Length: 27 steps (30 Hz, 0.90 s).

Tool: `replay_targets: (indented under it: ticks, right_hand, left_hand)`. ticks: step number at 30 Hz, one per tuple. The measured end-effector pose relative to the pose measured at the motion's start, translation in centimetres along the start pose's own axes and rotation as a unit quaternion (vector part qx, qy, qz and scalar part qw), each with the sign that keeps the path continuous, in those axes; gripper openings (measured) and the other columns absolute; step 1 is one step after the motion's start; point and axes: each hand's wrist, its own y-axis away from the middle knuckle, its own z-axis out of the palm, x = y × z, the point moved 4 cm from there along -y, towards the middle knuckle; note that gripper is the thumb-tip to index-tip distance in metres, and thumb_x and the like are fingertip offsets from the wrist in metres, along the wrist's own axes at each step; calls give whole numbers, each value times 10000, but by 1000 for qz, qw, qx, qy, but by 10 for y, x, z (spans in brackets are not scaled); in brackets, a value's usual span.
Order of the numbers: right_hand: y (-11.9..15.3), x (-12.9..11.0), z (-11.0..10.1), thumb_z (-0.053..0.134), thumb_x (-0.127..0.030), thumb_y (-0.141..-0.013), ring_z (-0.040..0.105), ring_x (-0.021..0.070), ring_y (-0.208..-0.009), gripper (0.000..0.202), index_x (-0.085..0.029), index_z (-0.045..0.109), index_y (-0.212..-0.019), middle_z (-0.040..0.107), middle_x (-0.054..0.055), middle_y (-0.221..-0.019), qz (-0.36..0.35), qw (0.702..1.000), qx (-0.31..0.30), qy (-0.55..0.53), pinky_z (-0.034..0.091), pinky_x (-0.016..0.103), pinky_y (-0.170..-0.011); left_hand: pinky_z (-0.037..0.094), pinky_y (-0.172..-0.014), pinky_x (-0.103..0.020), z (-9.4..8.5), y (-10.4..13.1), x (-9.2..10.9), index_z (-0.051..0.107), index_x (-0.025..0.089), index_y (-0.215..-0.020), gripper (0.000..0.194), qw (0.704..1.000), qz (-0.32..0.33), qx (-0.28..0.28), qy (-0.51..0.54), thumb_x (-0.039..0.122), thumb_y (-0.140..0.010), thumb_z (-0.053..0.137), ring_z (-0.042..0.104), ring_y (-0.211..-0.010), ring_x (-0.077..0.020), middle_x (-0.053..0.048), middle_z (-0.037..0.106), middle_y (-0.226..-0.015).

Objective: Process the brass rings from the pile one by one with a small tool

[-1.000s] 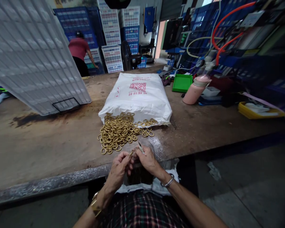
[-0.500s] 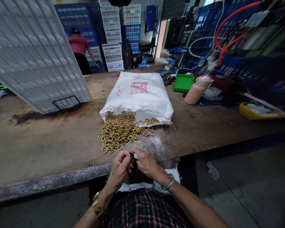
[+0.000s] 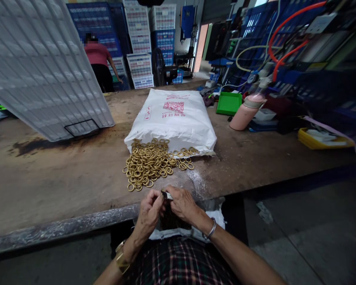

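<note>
My left hand [image 3: 149, 211] is closed in a pinch at the table's front edge, its fingertips meeting those of my right hand [image 3: 182, 204]. Between them shows a small black-and-white piece [image 3: 167, 195], gripped by my right fingers; its kind is too small to make out. Whatever my left fingertips pinch is hidden. Below both hands an open white sack [image 3: 216, 215] lies on my lap with dark contents. Just beyond my fingers, a heap of brass-coloured rings [image 3: 148, 162] spills from the mouth of a large white woven bag [image 3: 173, 114] with red print.
A tall white ribbed plastic crate [image 3: 50, 71] stands tilted at the left. To the right are a green tray [image 3: 229, 103], a pink bottle [image 3: 245, 113] and a yellow tray [image 3: 323, 143]. Across the table a person [image 3: 98, 59] bends near stacked crates [image 3: 139, 43].
My hands stay together at almost the same spot, with only slight finger movement. The person in the background has shifted a little.
</note>
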Motion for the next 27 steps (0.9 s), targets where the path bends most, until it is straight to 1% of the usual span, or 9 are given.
replay_targets:
  ticks: [2,4,7,9,11,13,16,21,27]
  right_hand:
    - [-3,3,1,435,-79,-692,546,151,-609,250,-176,571,-877,643,32,-711,6,1000,-12,18,248,256,-538]
    - [-9,9,-1,444,-98,-722,552,155,-591,232,-176,581,-892,654,42,-710,35,999,-9,40,232,264,-519]
    - [-21,20,-8,444,-106,-757,565,157,-601,220,-180,590,-905,664,52,-731,80,994,24,64,245,265,-525]
    - [-30,25,-15,452,-98,-763,581,159,-658,221,-181,579,-924,667,53,-780,94,992,60,64,279,254,-556]
    - [-37,28,-22,465,-120,-787,594,161,-729,197,-181,558,-950,665,55,-850,110,988,95,55,311,243,-593]
    - [-43,30,-24,476,-190,-831,600,168,-799,168,-185,537,-988,657,60,-931,124,984,116,51,335,240,-624]
    - [-50,31,-21,482,-277,-861,598,185,-869,200,-197,518,-1041,641,69,-1003,134,983,102,67,359,255,-664]
    - [-54,35,-14,464,-231,-857,594,196,-882,184,-195,523,-1028,637,74,-993,146,983,71,84,367,277,-699]
    - [-50,35,-17,487,-203,-818,570,188,-882,182,-195,518,-997,612,69,-1015,120,984,113,61,359,261,-689]
  left_hand:
    - [389,-429,-196,0,4,3,509,175,-655,390,1000,1,2,-1,547,-678,623,465,-448,-80,33,535,-548]
    - [412,-448,-202,2,10,6,527,168,-659,375,1000,3,-18,9,528,-694,629,483,-467,-83,23,556,-574]
    - [451,-479,-221,9,16,6,553,158,-682,344,996,-12,-70,55,491,-721,634,520,-494,-93,1,595,-620]
    - [463,-483,-230,11,15,1,568,151,-700,334,990,-38,-85,104,476,-726,642,538,-509,-100,-16,617,-652]
    - [457,-469,-220,10,10,-6,582,141,-707,338,983,-61,-67,160,465,-696,678,563,-555,-113,-38,638,-706]
    - [443,-450,-206,5,5,-12,587,134,-707,340,973,-87,-28,210,436,-647,731,582,-605,-125,-59,654,-767]
    - [437,-454,-207,-1,1,-17,587,136,-719,333,957,-117,-5,264,393,-610,769,592,-626,-133,-66,661,-787]
    - [410,-442,-206,-7,1,-22,622,161,-819,404,923,-187,0,336,306,-505,831,569,-558,-124,-24,649,-686]
    - [395,-440,-204,-12,-9,-36,570,120,-574,260,891,-243,4,384,218,-525,806,558,-534,-110,-31,635,-644]
